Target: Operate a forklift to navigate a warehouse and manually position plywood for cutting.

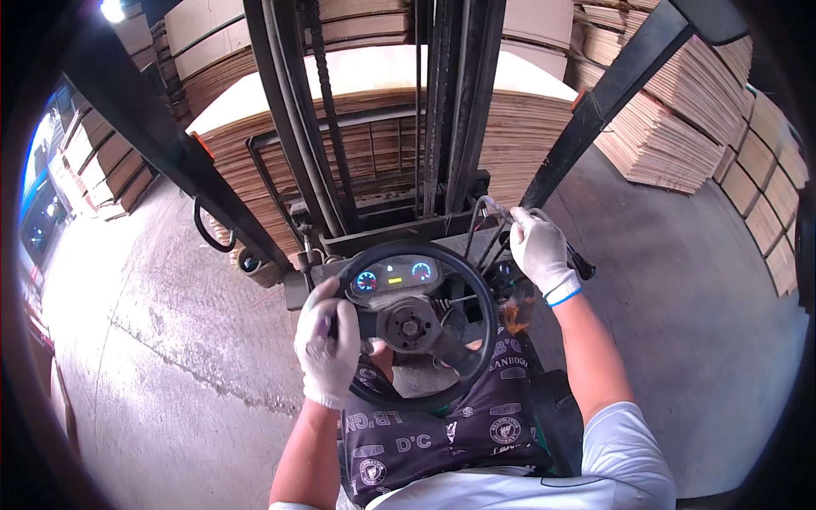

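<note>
I sit at the black steering wheel (459, 374) of a forklift, with a lit dashboard (393, 274) behind it. My left hand (328, 344), in a white knit glove, is closed on a knob at the wheel's left side. My right hand (535, 246), gloved alike, grips the top of one of several control levers (472, 229) right of the wheel. Straight ahead stands the dark mast (289, 102); behind it a large stack of pale wooden sheets (531, 119) spans the view, partly hidden by the mast and frame.
More sheet stacks (663, 127) stand at the right, strapped bundles (765, 212) at the far right, and others (102, 161) at the left. Dark posts (578, 119) frame the cab. The grey concrete floor (161, 340) surrounds the forklift, and bright light enters at the far left.
</note>
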`<state>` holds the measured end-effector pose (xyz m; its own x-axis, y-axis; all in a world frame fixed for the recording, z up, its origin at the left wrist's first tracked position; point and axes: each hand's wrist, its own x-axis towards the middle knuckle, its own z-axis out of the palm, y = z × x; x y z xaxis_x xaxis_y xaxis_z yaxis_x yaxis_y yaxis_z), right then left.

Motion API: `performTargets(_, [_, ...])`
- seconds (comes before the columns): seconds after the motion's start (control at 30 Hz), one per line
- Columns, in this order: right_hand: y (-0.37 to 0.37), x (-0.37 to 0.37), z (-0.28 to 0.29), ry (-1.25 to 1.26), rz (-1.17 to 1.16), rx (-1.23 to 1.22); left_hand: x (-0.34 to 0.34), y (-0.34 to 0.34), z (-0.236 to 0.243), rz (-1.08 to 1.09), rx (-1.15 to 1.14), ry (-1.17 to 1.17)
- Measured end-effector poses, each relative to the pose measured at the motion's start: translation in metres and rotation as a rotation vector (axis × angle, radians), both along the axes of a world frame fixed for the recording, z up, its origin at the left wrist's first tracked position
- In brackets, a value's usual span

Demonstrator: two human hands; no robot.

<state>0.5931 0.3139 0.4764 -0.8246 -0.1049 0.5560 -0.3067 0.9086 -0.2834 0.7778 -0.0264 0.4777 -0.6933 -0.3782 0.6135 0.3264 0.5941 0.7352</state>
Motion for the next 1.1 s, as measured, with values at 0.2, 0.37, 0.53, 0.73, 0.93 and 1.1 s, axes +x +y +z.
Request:
performTargets(0.2, [0.001, 0.020, -0.003, -0.002, 0.006, 0.015, 0.083, 0.018, -0.029, 0.053, -0.380, 0.040])
performTargets(0.37, [0.009, 0.016, -0.026, 0.140, 0.019, -0.010, 0.106, 0.048, -0.056, -0.111, -0.466, 0.015])
performTargets(0.53, [0.029, -0.017, -0.023, 0.179, 0.042, -0.016, 0.080, 0.084, -0.064, -0.240, -0.440, 0.001])
performTargets(0.73, [0.033, -0.020, -0.009, 0.213, 0.082, -0.029, 0.073, 0.089, -0.048, -0.230, -0.423, -0.025])
performTargets(0.93, [0.034, 0.004, -0.018, 0.200, 0.058, -0.025, 0.094, 0.084, -0.060, -0.204, -0.406, -0.015])
performTargets(1.1, [0.034, 0.019, -0.016, 0.204, 0.066, -0.025, 0.111, 0.090, -0.066, -0.185, -0.414, -0.006])
